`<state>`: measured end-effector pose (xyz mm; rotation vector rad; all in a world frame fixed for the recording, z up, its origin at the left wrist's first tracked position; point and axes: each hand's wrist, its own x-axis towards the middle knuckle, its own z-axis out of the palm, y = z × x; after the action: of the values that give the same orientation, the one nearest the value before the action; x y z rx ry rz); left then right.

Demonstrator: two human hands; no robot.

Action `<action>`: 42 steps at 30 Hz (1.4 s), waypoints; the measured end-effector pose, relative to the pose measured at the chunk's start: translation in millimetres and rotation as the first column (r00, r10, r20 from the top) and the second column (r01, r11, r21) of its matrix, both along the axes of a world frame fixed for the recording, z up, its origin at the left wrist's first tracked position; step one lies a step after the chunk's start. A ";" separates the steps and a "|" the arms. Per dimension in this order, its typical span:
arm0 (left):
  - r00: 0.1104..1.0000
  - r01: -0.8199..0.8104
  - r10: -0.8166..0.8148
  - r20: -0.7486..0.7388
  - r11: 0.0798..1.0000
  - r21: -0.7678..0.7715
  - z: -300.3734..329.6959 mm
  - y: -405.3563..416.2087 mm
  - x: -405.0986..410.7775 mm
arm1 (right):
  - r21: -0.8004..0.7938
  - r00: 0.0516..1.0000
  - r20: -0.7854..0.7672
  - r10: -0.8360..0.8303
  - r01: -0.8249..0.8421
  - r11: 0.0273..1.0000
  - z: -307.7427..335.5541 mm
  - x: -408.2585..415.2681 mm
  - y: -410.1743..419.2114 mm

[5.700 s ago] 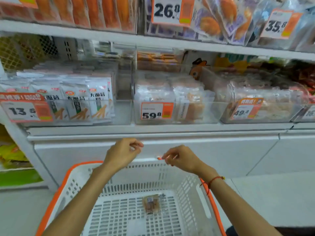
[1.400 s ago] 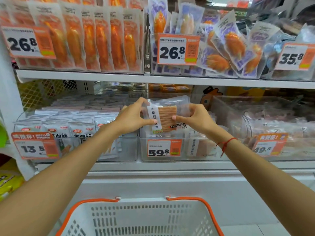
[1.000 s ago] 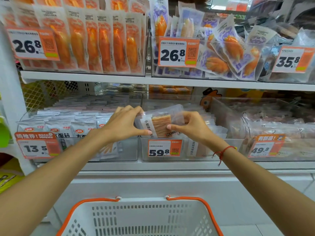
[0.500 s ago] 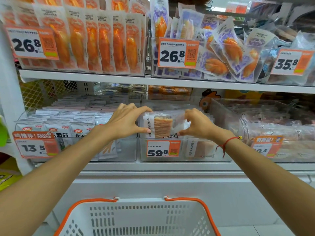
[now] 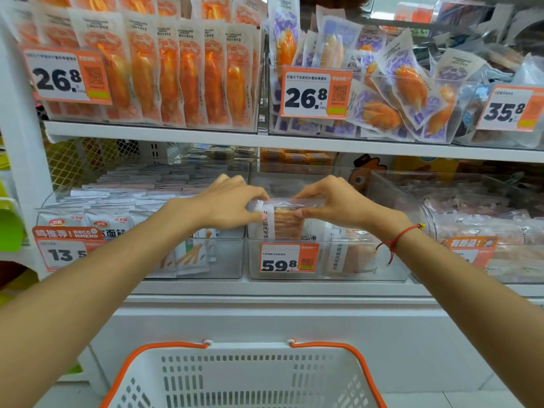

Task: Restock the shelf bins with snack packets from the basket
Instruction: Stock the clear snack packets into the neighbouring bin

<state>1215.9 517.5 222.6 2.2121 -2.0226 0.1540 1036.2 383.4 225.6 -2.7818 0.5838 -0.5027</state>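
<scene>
Head view shows the snack packet [image 5: 284, 220] standing upright at the front of the clear middle bin [image 5: 326, 260], just above the 59.8 price tag [image 5: 290, 257], a little above the centre of the picture. You pinch its top edge from both sides: your left hand [image 5: 228, 201] at its 9 o'clock and your right hand [image 5: 335, 201] at its 3 o'clock, fingers curled on the clear film. The lower part seems already inside the bin, so I judge that the placing is almost finished. The risk is in the release. The film looks thin and slippery, and if you let go before the packet leans on the packets behind it, it may fall forward over the front wall, toward the basket [image 5: 247, 375] at 6 o'clock. If you push too hard, the packet may fold or press down its neighbours. The left bin [image 5: 223, 257] with noodle snacks at 9 o'clock is just beside, so a sideways slip could put it in the wrong compartment.
</scene>
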 end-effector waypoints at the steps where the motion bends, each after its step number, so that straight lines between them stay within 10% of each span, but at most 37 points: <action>1: 1.000 0.011 -0.011 0.002 1.000 -0.004 3.0 0.0 0.7 | 0.007 1.000 0.004 -0.004 0.004 1.000 -1.1 -1.4 0.9; 12: 0.999 0.020 -0.020 0.037 1.000 -0.009 -5.5 -14.6 -0.3 | 0.085 0.998 -0.053 -0.037 0.041 0.995 -14.7 5.4 1.0; 24: 0.970 0.001 -0.088 0.228 0.934 0.356 17.9 -29.8 -5.1 | -0.024 0.958 -0.288 -0.005 -0.002 1.000 -10.8 12.7 0.1; 42: 0.976 0.089 -0.131 0.173 0.968 0.233 -0.1 -43.2 -8.7 | -0.105 0.962 -0.270 -0.049 0.021 0.994 -25.9 18.6 -8.3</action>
<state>1207.2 474.3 222.5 2.2820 -2.3658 0.1326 1054.8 375.1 199.7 -2.9659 0.6834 -0.1591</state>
